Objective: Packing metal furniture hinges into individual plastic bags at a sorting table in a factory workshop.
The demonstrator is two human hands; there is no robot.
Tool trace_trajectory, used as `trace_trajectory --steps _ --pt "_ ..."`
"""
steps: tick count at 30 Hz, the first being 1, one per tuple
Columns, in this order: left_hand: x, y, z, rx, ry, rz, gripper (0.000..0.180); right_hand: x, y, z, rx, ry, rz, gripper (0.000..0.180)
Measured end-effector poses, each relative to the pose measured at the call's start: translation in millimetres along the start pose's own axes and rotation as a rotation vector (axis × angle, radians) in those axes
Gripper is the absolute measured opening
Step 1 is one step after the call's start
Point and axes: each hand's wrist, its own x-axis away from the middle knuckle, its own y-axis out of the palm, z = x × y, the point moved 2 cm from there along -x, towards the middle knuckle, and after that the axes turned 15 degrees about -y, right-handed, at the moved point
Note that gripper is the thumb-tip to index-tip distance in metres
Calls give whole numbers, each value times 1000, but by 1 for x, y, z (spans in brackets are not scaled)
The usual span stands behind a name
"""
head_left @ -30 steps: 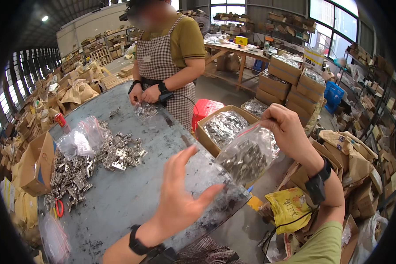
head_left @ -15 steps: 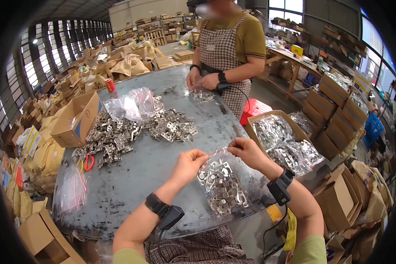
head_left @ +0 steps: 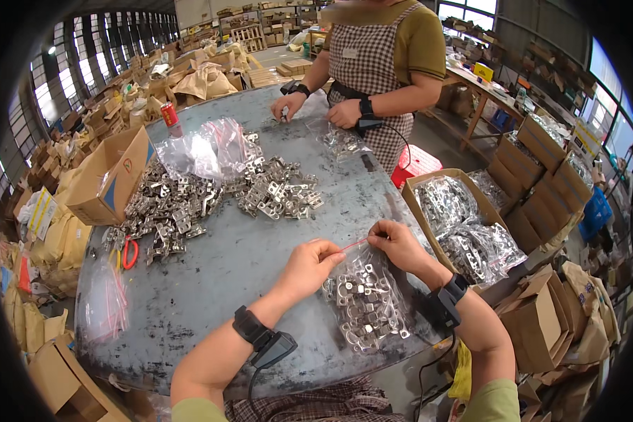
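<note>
A clear zip bag filled with small shiny metal clips lies on the grey table in front of me. My left hand pinches the left end of its red-lined top edge. At the other end of that edge, my right hand has thumb and fingers closed on the plastic. The red strip is stretched straight between my two hands. Beyond the bag, loose metal clips are heaped on the table, with a stack of empty clear bags on top.
Left are an open cardboard box, a red-handled tool, more flat bags and a red can. Right of the table, a carton holds filled bags. Across stands a co-worker in a checked apron, handling clips and a bag.
My hands still pinch the bag's top edge; the view has shifted slightly. The co-worker's one hand has moved away from the other, toward the clips on the table.
</note>
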Motion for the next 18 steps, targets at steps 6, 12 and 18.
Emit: trace_trajectory --steps 6,12,18 --pt "4 1 1 34 -17 53 17 -5 11 -6 -136 8 -57 15" --pt "5 -3 1 57 -66 -4 18 -3 21 -4 -129 -74 -15 12" --pt "1 -1 -2 111 -23 -4 18 -1 26 -6 -115 -124 39 11"
